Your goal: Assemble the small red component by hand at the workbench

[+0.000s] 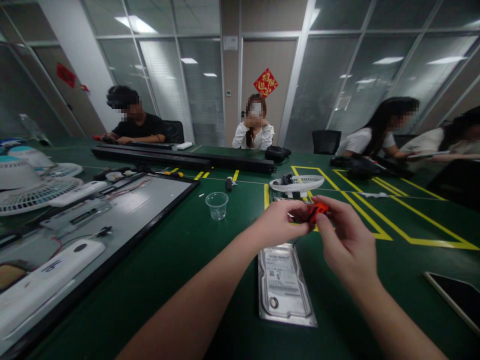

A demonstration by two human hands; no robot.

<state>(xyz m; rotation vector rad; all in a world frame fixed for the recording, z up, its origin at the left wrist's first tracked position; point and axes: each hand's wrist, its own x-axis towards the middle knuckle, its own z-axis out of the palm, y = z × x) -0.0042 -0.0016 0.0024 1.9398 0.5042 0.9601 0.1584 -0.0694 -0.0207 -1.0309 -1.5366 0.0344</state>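
A small orange-red and black object [318,212] is held above the worktop [187,245], just beyond the far end of a hard drive [281,287]. It is pinched from both sides: its near side is pressed by the thumb of the right hand [348,240], and its other end is gripped by the narrowed fingers of the left hand [283,225]. What the object is cannot be told, since much of it is covered.

Should either pinch be loosened, the object could be dropped, and the drive, lying flat below the wrists, might be struck or scratched. The drive could also be nudged askew if the forearms were lowered. The clear plastic cup [217,206] might be tipped by an outward swing of the left arm, as it looks light and is stood near it. The phone [455,297] at the right edge seems less exposed.

On the drive, a white label is carried, with lines of print and a square code; no brand can be made out. On a white bar [56,280] at the left, a dark handwritten mark is seen but not surely read. Gold Chinese characters are borne by the red diamond sign [266,83] on the door.
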